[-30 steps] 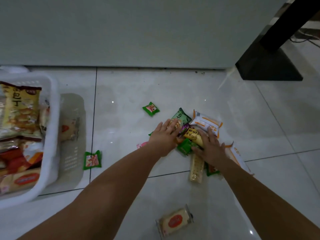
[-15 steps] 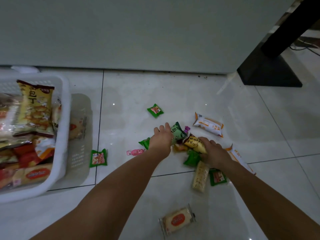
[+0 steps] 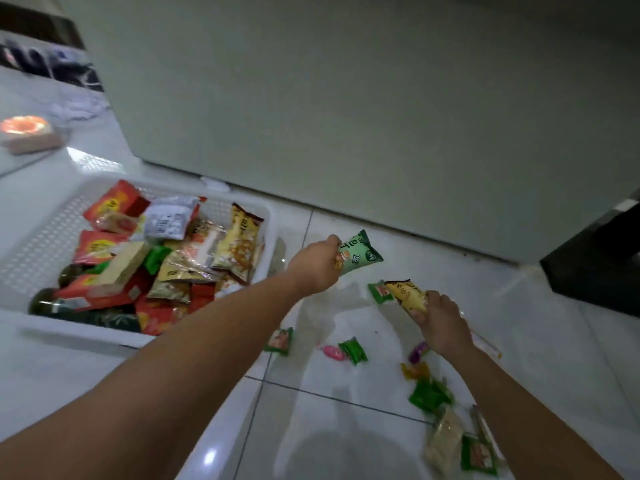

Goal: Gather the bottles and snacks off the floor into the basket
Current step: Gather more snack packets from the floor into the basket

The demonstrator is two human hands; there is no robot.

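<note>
The basket sits at nine o'clock, packets and bottles piled in it. Loose snacks lie scattered on the floor from centre toward five o'clock. A cabinet stands behind, at twelve

The basket is white, with a pattern of small holes in its wall. One held packet is pale green with dark letters; the other packet is yellow. Small green sachets and a pink candy lie on the glossy white floor tiles.
</note>
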